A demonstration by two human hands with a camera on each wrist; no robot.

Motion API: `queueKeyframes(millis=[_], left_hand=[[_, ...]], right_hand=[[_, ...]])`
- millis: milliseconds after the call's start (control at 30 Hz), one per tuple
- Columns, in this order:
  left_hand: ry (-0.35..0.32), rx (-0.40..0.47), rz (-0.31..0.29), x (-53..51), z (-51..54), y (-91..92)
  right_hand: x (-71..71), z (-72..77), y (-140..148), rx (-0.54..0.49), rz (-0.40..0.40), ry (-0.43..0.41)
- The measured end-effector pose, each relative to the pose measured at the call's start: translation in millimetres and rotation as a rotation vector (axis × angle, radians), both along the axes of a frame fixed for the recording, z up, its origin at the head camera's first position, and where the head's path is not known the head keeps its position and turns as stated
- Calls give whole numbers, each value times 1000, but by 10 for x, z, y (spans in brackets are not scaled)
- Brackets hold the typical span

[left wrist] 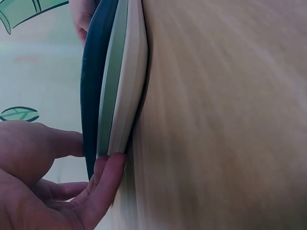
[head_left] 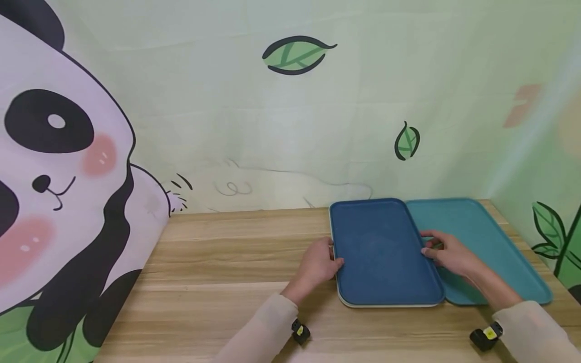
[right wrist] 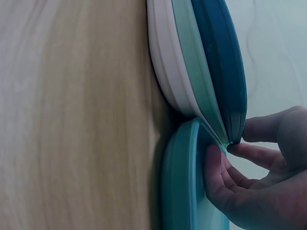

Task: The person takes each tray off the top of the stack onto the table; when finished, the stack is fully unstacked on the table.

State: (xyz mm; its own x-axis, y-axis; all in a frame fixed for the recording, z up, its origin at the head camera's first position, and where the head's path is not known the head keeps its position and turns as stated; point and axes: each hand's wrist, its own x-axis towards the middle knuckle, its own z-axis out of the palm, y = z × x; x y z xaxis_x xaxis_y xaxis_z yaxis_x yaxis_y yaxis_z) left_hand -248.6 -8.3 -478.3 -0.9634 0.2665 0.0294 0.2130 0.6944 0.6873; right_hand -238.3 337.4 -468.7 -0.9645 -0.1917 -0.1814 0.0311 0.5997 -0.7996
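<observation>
A dark blue tray point(head_left: 386, 252) tops a stack, with a light green tray point(left wrist: 111, 91) and a cream tray point(left wrist: 129, 81) under it. At the stack's left edge, my left hand point(head_left: 316, 263) has its thumb on the blue rim and its fingertips against the sides of the lower trays. My right hand point(head_left: 454, 256) holds the blue tray's right edge between thumb and index finger; its other fingers reach down over the teal tray point(head_left: 490, 252). That teal tray lies right of the stack, its left edge against it in the right wrist view.
The trays lie on a wooden table point(head_left: 218, 272), at its right part. Behind the table hangs a pale green cloth point(head_left: 204, 101) printed with leaves, and a large printed panda point(head_left: 91, 201) fills the left side.
</observation>
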Motion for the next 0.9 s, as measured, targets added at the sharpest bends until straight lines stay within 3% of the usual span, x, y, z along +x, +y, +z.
queueKeyframes(millis=[300, 500, 700, 900], left_hand=[[4, 12, 14, 3, 62, -9], [23, 47, 32, 7, 61, -19], [-89, 298, 48, -18, 123, -85], [-297, 576, 88, -26, 50, -150]], right_hand=[[-17, 3, 13, -15, 9, 6], [5, 1, 39, -78, -21, -38], [-39, 9, 34, -52, -15, -36], [-45, -23, 17, -16, 3, 10]])
